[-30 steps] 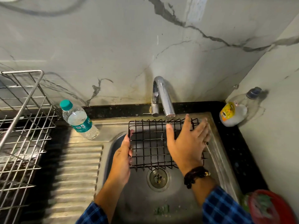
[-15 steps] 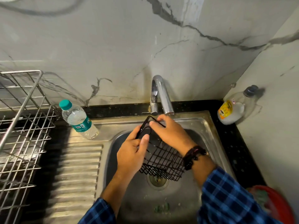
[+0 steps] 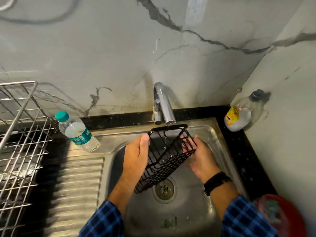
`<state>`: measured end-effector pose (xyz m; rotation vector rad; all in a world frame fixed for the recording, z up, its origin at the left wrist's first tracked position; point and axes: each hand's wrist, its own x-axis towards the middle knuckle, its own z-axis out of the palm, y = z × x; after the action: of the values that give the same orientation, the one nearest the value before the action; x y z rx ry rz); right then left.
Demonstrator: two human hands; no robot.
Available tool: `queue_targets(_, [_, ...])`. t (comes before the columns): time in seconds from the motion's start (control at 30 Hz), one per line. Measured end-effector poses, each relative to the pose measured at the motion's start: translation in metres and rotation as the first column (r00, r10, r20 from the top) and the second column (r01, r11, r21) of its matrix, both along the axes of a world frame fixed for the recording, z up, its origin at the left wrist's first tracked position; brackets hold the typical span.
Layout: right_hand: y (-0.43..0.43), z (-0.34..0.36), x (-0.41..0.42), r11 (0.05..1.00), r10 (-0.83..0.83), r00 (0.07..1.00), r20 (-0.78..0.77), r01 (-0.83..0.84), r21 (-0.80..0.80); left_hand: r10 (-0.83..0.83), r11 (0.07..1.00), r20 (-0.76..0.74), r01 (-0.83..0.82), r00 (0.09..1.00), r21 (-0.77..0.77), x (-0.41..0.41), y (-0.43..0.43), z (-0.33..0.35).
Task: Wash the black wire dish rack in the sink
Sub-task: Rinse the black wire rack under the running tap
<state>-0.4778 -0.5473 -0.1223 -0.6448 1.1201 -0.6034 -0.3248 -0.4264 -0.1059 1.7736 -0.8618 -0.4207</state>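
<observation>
The fingers of the right hand curl around the side of the black dish rack and show through its wires, grasping it. The left hand grasps the opposite side, its thumb hooked at the top rim. Between them the dish rack hangs tilted just below the tap, over the sink, its upper end close under the spout and its lower end slanting down toward the drain. It is a narrow, deep basket of thin black wire in a square grid, with a rounded rim and a bent hook wire inside, and it looks glossy and wet. A thin stream of water runs from the tap into it. A dark beaded bracelet sits on the right wrist, and both arms wear blue checked sleeves. Left of the tap a clear water bottle with a teal cap leans on the sink edge, and further left stands a silver wire rack. Right of the tap, in the bench corner, lies a bottle with a yellow label. A red bowl sits far below and right of the tap.
</observation>
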Motion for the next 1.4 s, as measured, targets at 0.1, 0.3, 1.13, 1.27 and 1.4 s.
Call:
queue_targets(0.1, [0.01,0.011,0.003,0.848,-0.085,0.866,-0.494,-0.197,-0.491,-0.032,0.993,0.176,0.011,0.984,0.12,-0.002,-0.009,0.008])
queue_targets(0.3, [0.015,0.053,0.028,0.361,0.245,0.823,-0.512,-0.568,-0.74,-0.199,0.885,0.317,0.031,0.927,0.464,0.005,-0.049,0.03])
queue_targets(1.13, [-0.022,0.044,0.039,0.31,-0.128,0.183,-0.975,-0.926,-0.215,-0.246,0.895,0.167,0.157,0.955,0.417,0.064,-0.009,0.017])
queue_targets(1.27, [0.011,0.05,0.058,-0.031,0.024,0.422,-0.906,-0.906,-0.423,-0.354,0.862,0.214,0.229,0.911,0.452,0.048,-0.036,0.03])
queue_targets(1.4, [0.0,0.047,0.054,0.155,0.115,0.574,-0.811,-0.817,-0.556,-0.382,0.882,0.028,0.355,0.924,0.308,0.047,-0.038,0.033])
